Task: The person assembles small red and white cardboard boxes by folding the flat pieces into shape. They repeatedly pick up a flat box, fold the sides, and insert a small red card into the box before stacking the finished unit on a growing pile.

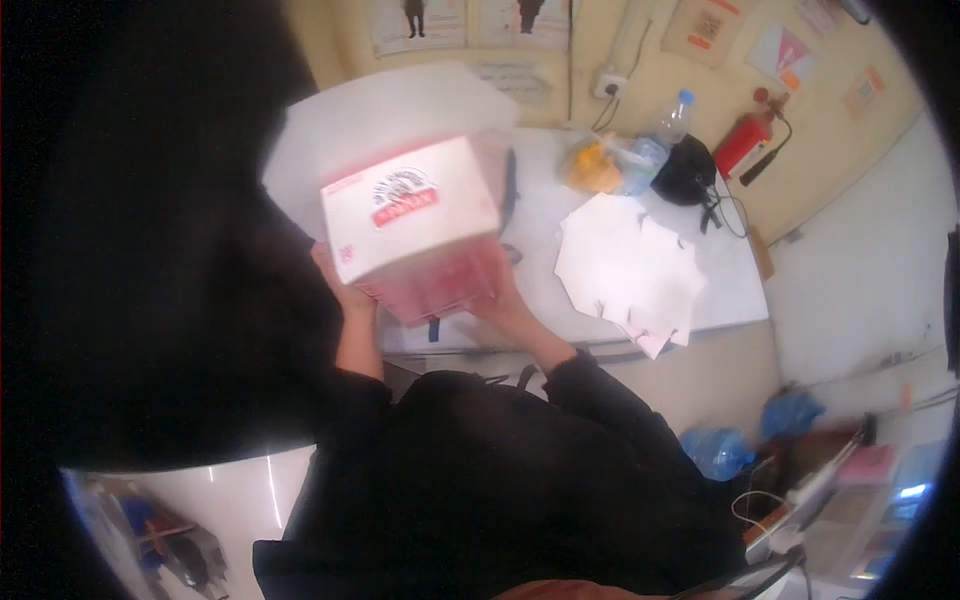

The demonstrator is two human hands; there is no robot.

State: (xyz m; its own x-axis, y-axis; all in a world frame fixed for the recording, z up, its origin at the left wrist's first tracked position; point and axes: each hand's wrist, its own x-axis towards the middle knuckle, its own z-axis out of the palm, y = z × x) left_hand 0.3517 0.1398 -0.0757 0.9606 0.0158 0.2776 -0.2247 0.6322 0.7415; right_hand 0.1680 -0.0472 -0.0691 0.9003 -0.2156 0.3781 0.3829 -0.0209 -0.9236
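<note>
Held up between my two hands is a white and red cardboard box point(412, 215) with a printed picture on its white face. A large white cardboard sheet or flap point(390, 112) rises behind it; whether the two are joined I cannot tell. My left hand point(343, 282) grips the box's lower left edge, fingers mostly behind it. On the other side, my right hand point(506, 302) supports the lower right edge, its fingers partly hidden. Flat white cardboard blanks point(630, 262) with notched edges lie stacked on the white table point(530, 215), right of the box.
Toward the table's back right are a clear plastic bottle point(675, 120), a bag with something yellow point(593, 166) and a black bundle with cords point(686, 170). A red fire extinguisher point(744, 142) is by the wall. Blue water jugs point(716, 453) lie low at right.
</note>
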